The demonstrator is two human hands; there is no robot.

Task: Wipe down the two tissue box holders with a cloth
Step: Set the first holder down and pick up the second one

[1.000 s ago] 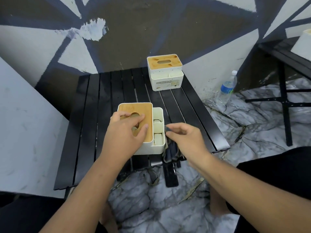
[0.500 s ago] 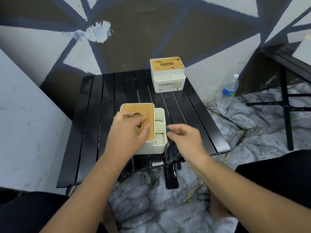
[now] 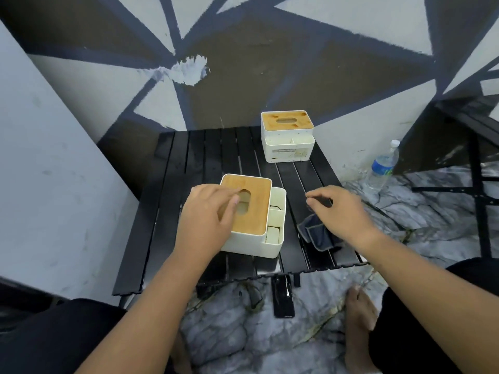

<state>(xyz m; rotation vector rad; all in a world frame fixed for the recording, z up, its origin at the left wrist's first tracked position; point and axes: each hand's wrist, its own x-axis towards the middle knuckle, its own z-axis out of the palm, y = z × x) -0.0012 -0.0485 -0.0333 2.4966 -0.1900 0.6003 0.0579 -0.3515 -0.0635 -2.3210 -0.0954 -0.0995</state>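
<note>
The white bamboo-lidded box holder (image 3: 256,211) is pressed by the left hand (image 3: 208,211), grip slack. Whether the crumpled dark cloth (image 3: 316,236) is gripped by the right hand (image 3: 340,211) cannot be told.

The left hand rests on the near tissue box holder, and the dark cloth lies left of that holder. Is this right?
No: in the head view the dark cloth lies right of the near tissue box holder. The left hand does rest on it.
</note>
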